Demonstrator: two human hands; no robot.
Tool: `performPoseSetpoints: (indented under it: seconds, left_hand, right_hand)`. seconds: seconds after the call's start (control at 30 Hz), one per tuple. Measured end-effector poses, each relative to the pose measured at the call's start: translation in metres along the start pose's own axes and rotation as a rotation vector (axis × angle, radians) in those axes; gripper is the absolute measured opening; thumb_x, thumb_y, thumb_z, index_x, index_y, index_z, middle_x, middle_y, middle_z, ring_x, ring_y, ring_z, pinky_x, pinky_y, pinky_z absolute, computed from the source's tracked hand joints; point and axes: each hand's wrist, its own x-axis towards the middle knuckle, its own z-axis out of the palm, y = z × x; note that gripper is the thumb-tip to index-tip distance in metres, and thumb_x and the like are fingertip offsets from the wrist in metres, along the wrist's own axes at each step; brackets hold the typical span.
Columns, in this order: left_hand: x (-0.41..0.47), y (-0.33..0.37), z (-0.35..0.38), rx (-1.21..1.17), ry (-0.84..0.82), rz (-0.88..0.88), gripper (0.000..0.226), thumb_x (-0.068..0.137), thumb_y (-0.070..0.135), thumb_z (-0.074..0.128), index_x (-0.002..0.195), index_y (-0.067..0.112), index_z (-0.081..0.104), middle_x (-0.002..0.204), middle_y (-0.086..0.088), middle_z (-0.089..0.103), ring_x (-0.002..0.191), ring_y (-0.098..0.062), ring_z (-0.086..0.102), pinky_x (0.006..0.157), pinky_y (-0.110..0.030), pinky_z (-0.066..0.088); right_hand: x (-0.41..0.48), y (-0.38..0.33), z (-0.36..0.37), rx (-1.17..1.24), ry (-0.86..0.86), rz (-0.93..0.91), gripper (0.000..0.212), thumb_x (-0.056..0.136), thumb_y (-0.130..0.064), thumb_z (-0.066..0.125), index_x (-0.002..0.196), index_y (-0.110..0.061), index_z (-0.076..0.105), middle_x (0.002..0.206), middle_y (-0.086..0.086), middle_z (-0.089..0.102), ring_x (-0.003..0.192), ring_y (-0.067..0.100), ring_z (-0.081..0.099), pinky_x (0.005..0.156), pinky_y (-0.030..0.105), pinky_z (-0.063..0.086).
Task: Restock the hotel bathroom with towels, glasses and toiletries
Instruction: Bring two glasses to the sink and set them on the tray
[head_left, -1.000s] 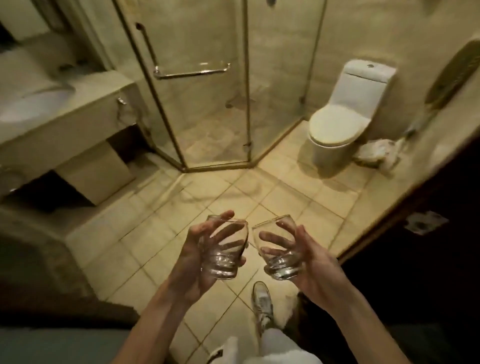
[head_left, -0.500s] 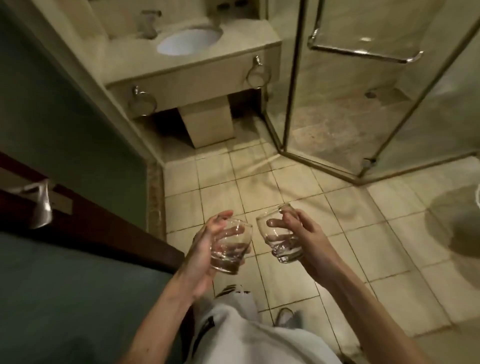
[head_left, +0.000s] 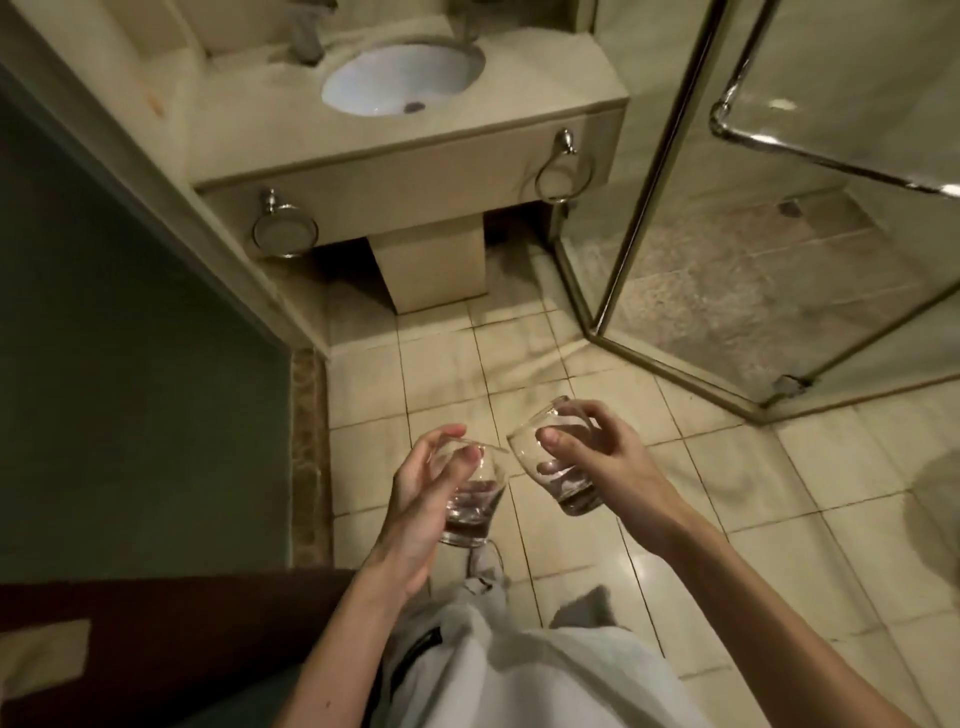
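Observation:
I carry two clear drinking glasses over the tiled floor. My left hand (head_left: 415, 509) grips the left glass (head_left: 475, 499) from its left side, fingers curled round the rim and wall. My right hand (head_left: 602, 457) grips the right glass (head_left: 558, 467), which tilts to the left, thumb on its near side and fingers over the top. The two rims almost touch. Ahead, at the top of the view, stands the beige vanity counter (head_left: 545, 83) with a white oval sink (head_left: 402, 78).
Two chrome towel rings (head_left: 284, 231) (head_left: 558, 179) hang on the vanity front. A glass shower enclosure (head_left: 779, 249) with a chrome bar fills the right. A dark door (head_left: 156, 623) and green wall (head_left: 130, 364) lie to the left. Tiled floor (head_left: 779, 493) spreads in front.
The view has swung left from the toilet and shower and closed in on the vanity. Both hands still hold the glasses; the right glass now tilts more to the left.

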Motion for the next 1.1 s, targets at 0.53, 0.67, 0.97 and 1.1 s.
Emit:
performPoseSetpoints:
  seconds: [0.53,0.67,0.97,1.1]
  left_hand:
    - [0.283,0.161,0.066,0.455,-0.044,0.263,0.068,0.067,0.048,0.083,0.127,0.038,0.052,0.117,0.013,0.062,0.108,0.009,0.058,0.078,-0.009,0.048]
    - [0.334,0.210,0.077,0.417,0.034,0.271,0.075,0.075,0.031,0.084,0.139,0.030,0.044,0.115,0.011,0.059,0.103,0.013,0.057,0.069,0.000,0.044]
    - [0.455,0.307,0.070,0.363,0.123,0.335,0.086,0.073,0.030,0.084,0.145,0.034,0.037,0.120,0.016,0.057,0.094,0.004,0.067,0.083,-0.018,0.052]
    - [0.532,0.348,0.053,0.377,0.092,0.360,0.079,0.072,0.032,0.086,0.138,0.035,0.044,0.120,0.017,0.057,0.096,0.001,0.068,0.074,-0.015,0.056]
  right_hand:
    - [0.258,-0.100,-0.084,-0.075,0.276,-0.065,0.069,0.062,-0.046,0.085,0.117,-0.023,0.049,0.109,0.003,0.067,0.091,0.023,0.070,0.056,0.039,0.059]
    - [0.326,-0.137,-0.099,-0.117,0.237,-0.079,0.073,0.055,-0.056,0.089,0.112,-0.032,0.050,0.112,0.002,0.064,0.098,0.021,0.068,0.063,0.053,0.060]
    - [0.474,-0.233,-0.110,-0.353,0.238,-0.175,0.084,0.058,-0.059,0.086,0.127,-0.021,0.056,0.111,-0.007,0.068,0.098,0.005,0.067,0.086,0.029,0.056]
    - [0.548,-0.273,-0.102,-0.409,0.288,-0.246,0.077,0.060,-0.048,0.088,0.123,-0.018,0.055,0.110,-0.009,0.066,0.101,0.005,0.064,0.084,0.024,0.054]
